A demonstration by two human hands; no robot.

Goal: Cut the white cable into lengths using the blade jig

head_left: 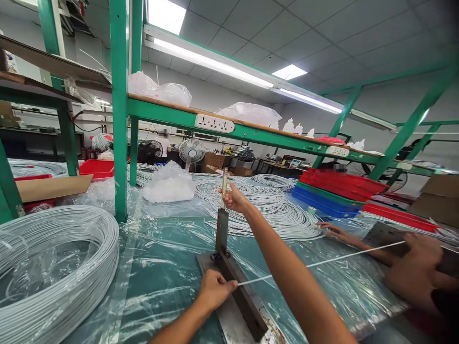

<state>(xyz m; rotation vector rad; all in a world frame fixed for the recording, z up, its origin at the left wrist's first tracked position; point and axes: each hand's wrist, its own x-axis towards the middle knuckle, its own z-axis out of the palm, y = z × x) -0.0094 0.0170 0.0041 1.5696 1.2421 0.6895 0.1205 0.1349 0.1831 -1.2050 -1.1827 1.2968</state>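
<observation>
My left hand [214,288] is closed in a pinch on the near end of a white cable [322,262], holding it against the blade bar of a metal lever cutter [236,291] bolted on the green, plastic-covered bench. My right hand [234,198] is wrapped round the cutter's raised handle [224,184], which stands almost upright. The cable runs taut to the right, where another person's hand [418,272] rests by its far end.
A big coil of white cable [53,272] lies at the left. More coils [272,210] spread behind the cutter. A second hand of the co-worker [335,231] rests on the bench. Red and blue trays [333,191] stack at right; a green rack post [120,110] stands left.
</observation>
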